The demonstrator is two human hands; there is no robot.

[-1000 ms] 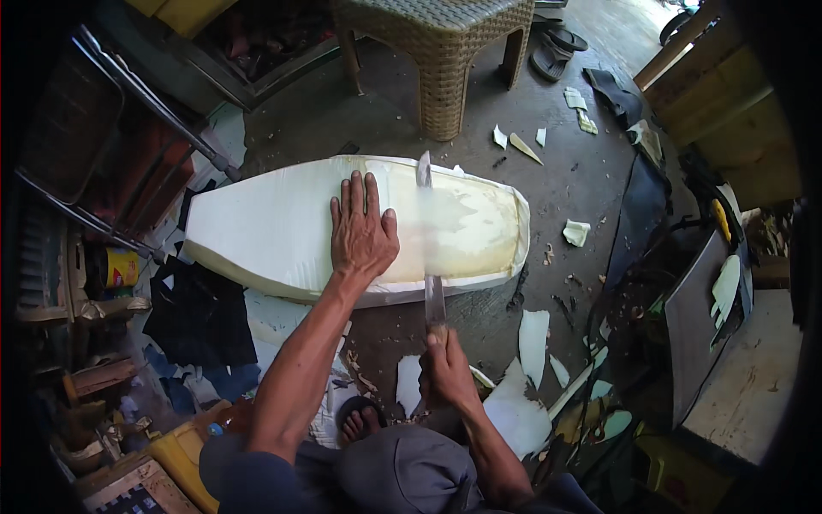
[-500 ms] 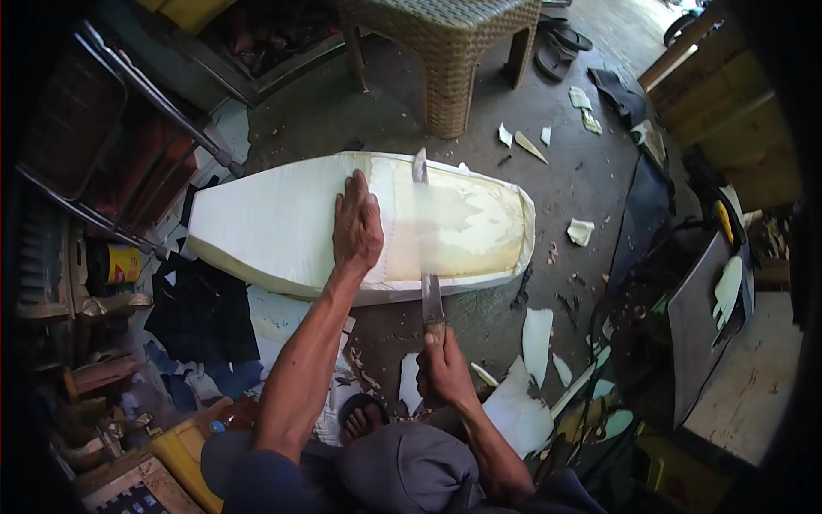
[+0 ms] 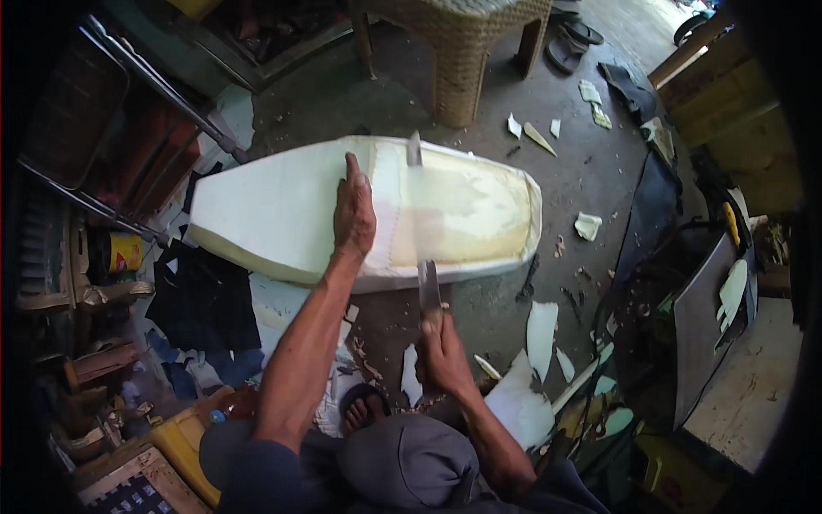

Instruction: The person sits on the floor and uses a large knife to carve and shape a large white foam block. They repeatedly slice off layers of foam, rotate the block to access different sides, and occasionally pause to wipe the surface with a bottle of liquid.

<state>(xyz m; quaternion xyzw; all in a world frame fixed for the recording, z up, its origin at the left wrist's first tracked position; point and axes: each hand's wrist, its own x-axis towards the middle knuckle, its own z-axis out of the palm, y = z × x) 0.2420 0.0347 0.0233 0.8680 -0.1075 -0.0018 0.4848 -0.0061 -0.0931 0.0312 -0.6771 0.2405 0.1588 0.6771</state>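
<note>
A long cream foam seat pad (image 3: 265, 206) lies on the floor before me, narrow at its left end, with a yellowed, patchy area on its right half. My left hand (image 3: 354, 214) rests on top near the middle, fingers stretched out, holding nothing. Just right of it a long knife (image 3: 429, 287) spans the pad from near to far. My right hand (image 3: 445, 351) is closed around its handle at the pad's near side. The middle of the blade is smeared and faint; its far end shows near the pad's far edge.
Foam offcuts (image 3: 541, 338) and crumbs litter the floor, mostly to the right. A woven-pattern stool (image 3: 456, 81) stands beyond the pad. Black sheet material (image 3: 205, 300) lies at left by a metal-framed chair (image 3: 163, 73). A board (image 3: 706, 317) leans at right. Sandals (image 3: 565, 51) lie far off.
My left hand has turned more edge-on while staying on the pad. My right hand has shifted slightly away from me with the knife, whose angle has changed a little. The whole view has shifted slightly.
</note>
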